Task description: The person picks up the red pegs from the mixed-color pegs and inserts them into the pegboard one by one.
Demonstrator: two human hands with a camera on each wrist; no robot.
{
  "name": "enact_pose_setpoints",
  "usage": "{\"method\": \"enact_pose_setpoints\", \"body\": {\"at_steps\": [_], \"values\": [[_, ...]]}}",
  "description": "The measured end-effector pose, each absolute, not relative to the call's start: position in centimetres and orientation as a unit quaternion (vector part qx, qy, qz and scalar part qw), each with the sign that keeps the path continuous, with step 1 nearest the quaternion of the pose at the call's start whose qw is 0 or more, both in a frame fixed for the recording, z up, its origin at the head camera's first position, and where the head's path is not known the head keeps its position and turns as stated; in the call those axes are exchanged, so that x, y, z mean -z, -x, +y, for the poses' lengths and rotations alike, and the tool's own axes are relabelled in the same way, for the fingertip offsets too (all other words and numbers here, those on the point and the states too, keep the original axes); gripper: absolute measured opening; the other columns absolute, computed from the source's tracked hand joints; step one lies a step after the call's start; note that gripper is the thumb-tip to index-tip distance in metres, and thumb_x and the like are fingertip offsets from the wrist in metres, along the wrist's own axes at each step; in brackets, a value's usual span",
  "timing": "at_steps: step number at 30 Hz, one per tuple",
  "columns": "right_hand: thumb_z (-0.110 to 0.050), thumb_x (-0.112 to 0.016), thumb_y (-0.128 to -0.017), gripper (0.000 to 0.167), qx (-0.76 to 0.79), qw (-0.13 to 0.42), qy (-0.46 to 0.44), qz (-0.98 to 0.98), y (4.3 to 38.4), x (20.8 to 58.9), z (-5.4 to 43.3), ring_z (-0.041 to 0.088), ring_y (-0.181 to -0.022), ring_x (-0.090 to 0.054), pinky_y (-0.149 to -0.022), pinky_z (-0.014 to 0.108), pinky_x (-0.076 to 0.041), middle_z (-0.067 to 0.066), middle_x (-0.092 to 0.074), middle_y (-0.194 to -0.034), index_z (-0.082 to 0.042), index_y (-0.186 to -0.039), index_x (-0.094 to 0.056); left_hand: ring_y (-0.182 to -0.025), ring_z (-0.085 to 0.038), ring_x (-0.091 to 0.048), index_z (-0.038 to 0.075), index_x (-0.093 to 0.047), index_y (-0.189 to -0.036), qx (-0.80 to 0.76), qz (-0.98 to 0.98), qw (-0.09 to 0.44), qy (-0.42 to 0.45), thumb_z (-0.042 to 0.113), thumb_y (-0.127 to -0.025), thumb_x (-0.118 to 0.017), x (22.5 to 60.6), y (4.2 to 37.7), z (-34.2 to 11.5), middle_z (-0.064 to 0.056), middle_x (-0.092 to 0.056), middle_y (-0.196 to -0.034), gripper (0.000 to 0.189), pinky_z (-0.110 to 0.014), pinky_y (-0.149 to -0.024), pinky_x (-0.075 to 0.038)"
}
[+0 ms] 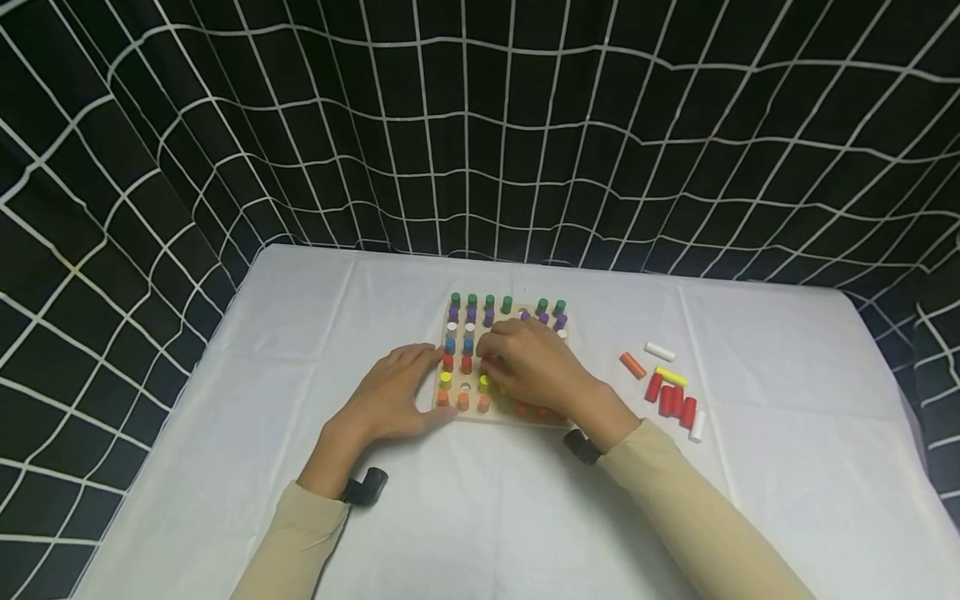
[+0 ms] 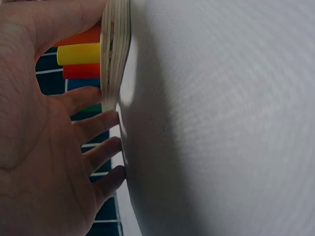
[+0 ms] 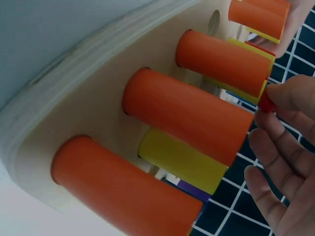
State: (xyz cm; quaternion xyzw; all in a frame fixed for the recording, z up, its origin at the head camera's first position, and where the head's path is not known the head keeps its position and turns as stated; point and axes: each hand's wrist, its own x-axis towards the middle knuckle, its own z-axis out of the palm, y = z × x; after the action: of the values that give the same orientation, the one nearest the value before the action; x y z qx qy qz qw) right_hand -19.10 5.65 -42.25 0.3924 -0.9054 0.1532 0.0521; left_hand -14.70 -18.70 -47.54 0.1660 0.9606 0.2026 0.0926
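A wooden pegboard (image 1: 480, 417) lies on the table, with rows of green, purple, white, blue, red, yellow and orange pegs standing in it. My right hand (image 1: 528, 358) is over the middle of the board and covers part of it. In the right wrist view, its thumb and finger pinch a red peg (image 3: 267, 101) beyond the orange pegs (image 3: 182, 113). My left hand (image 1: 393, 392) rests at the board's left side, thumb at the front left corner. The left wrist view shows its fingers extended along the board's edge (image 2: 114, 54). An unfilled hole (image 1: 465, 387) shows in the yellow row.
Right of the board lie loose pegs: an orange one (image 1: 632, 365), a white one (image 1: 660, 351), a yellow one (image 1: 671, 376), several red ones (image 1: 666, 401) and another white one (image 1: 697, 426). A white cloth (image 1: 480, 517) covers the table. Dark netted curtains (image 1: 510, 150) surround it.
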Motion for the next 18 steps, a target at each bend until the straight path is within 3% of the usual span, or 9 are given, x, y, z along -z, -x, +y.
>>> {"method": "enact_pose_setpoints", "body": {"at_steps": [4, 11, 14, 18], "values": [[-0.018, -0.078, -0.095, 0.007, -0.153, 0.055, -0.390, -0.906, 19.16, 42.41, 5.76, 0.019, -0.091, -0.073, -0.107, 0.052, -0.058, 0.000, -0.077, -0.094, -0.014, -0.101, -0.080, -0.159, -0.033, -0.036, 0.015, -0.041, -0.163, -0.201, 0.961, 0.091, -0.166, 0.063, -0.091, -0.067, 47.56, 14.83, -18.61, -0.010, -0.043, -0.168, 0.090, -0.054, -0.132, -0.032], [-0.019, -0.078, -0.095, 0.009, -0.151, 0.064, -0.388, -0.907, 19.06, 42.80, 6.04, 0.019, -0.086, -0.070, -0.087, 0.042, -0.060, 0.001, -0.076, -0.092, -0.013, -0.101, -0.080, -0.159, -0.034, -0.037, 0.014, -0.041, -0.163, -0.204, 0.960, 0.089, -0.169, 0.062, -0.092, -0.068, 47.45, 14.80, -18.49, -0.011, -0.044, -0.168, 0.090, -0.055, -0.132, -0.032], [-0.021, -0.077, -0.096, 0.010, -0.150, 0.059, -0.382, -0.910, 18.86, 42.75, 6.16, 0.019, -0.087, -0.070, -0.084, 0.041, -0.060, 0.001, -0.077, -0.094, -0.014, -0.103, -0.080, -0.159, -0.033, -0.037, 0.014, -0.041, -0.163, -0.202, 0.960, 0.086, -0.171, 0.063, -0.092, -0.068, 47.39, 14.71, -18.51, -0.010, -0.044, -0.168, 0.090, -0.055, -0.132, -0.032], [-0.024, -0.077, -0.096, 0.014, -0.156, 0.047, -0.362, -0.918, 18.52, 42.49, 6.61, 0.021, -0.095, -0.073, -0.092, 0.044, -0.061, 0.001, -0.079, -0.100, -0.014, -0.107, -0.081, -0.159, -0.033, -0.037, 0.014, -0.040, -0.164, -0.205, 0.960, 0.086, -0.170, 0.063, -0.092, -0.067, 47.28, 14.62, -18.58, -0.009, -0.044, -0.168, 0.091, -0.054, -0.132, -0.031]]}}
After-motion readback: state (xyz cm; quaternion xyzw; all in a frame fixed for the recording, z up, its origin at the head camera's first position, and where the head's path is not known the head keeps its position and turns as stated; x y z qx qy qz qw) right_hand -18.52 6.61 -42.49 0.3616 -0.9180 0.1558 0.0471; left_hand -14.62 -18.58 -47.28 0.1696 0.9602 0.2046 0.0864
